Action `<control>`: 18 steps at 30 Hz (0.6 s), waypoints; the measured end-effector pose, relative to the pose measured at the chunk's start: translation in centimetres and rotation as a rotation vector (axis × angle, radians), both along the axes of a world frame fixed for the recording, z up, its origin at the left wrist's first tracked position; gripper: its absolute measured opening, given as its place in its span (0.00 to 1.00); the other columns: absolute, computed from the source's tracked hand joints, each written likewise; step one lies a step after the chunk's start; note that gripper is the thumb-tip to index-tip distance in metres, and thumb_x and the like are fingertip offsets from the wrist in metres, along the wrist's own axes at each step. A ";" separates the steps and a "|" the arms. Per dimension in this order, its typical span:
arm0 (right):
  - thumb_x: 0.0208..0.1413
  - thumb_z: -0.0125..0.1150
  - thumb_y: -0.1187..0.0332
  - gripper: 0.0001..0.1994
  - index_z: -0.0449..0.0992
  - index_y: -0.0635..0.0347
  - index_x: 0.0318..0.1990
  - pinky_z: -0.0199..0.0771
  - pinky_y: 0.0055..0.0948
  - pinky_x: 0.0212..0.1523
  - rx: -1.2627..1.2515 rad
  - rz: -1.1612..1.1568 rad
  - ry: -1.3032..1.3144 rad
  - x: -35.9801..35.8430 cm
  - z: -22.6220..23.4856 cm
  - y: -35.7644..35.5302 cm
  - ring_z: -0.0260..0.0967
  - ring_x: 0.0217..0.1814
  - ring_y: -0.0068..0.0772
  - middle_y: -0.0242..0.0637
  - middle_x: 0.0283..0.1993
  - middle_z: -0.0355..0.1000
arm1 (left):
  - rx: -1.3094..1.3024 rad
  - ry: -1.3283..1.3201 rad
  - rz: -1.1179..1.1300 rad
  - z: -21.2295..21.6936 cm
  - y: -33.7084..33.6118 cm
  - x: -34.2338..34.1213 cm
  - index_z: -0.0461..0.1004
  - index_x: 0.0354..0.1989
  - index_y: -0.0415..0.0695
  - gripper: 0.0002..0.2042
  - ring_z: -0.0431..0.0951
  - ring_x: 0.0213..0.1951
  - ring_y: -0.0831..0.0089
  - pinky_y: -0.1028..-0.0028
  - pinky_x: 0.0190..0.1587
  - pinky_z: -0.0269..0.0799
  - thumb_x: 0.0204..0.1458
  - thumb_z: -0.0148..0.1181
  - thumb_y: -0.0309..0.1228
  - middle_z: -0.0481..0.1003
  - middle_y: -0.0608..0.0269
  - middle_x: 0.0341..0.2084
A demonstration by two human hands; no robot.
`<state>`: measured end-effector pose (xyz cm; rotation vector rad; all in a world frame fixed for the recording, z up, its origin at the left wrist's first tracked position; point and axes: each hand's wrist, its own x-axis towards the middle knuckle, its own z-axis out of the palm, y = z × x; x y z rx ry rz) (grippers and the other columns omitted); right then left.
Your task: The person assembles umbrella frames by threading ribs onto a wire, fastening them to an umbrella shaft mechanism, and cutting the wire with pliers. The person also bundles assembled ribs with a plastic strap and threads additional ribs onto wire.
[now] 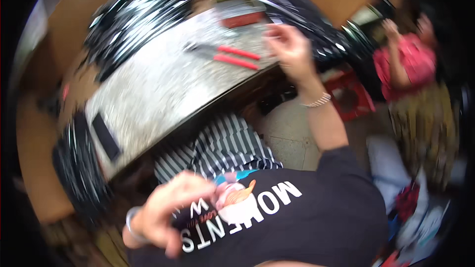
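My left hand (173, 202) hovers in front of my dark printed shirt, a pale band at its wrist. Its thumb and fingers are apart, and nothing shows between them. Over the right end of the pale worktable (153, 94), my right hand (291, 47) is raised with bent fingers smeared by motion; whether it holds anything cannot be made out. Left of it, red-handled pliers (236, 57) lie on the tabletop, their metal head pointing left. A flat, dark rectangular piece (105, 137) rests near the table's left end.
Shiny black strips (141, 17) are heaped along the far side. Another black bundle (81, 163) hangs at the left end, and black sheeting (302, 17) covers the far right. Behind the pliers sits a reddish-brown block (242, 20). A person in pink (408, 64) is at the right.
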<state>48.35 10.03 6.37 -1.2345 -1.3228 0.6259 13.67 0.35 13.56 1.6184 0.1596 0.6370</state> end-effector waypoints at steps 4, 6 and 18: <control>0.49 0.60 0.54 0.22 0.73 0.59 0.46 0.67 0.41 0.48 0.202 -0.509 -1.237 9.3 0.2 4.6 0.67 0.48 0.51 0.47 0.48 0.70 | -0.341 0.197 0.452 -6.9 -2.8 -3.7 0.65 0.54 0.37 0.24 0.71 0.43 0.73 0.74 0.47 0.65 0.54 0.52 0.42 0.72 0.57 0.42; 0.50 0.53 0.44 0.27 0.71 0.53 0.51 0.64 0.46 0.51 -0.349 -0.602 -1.401 12.9 0.0 5.5 0.63 0.54 0.52 0.52 0.50 0.68 | -0.419 0.200 0.710 -10.3 -3.9 -5.4 0.67 0.52 0.37 0.18 0.71 0.40 0.78 0.78 0.45 0.66 0.56 0.51 0.34 0.73 0.60 0.38; 0.55 0.42 0.42 0.26 0.74 0.52 0.47 0.63 0.42 0.52 -0.386 -0.290 -1.416 16.8 -5.1 12.7 0.64 0.53 0.50 0.45 0.47 0.71 | -0.777 0.275 1.633 -38.5 -15.3 -15.5 0.74 0.41 0.40 0.10 0.72 0.30 0.82 0.82 0.33 0.67 0.55 0.52 0.30 0.76 0.65 0.28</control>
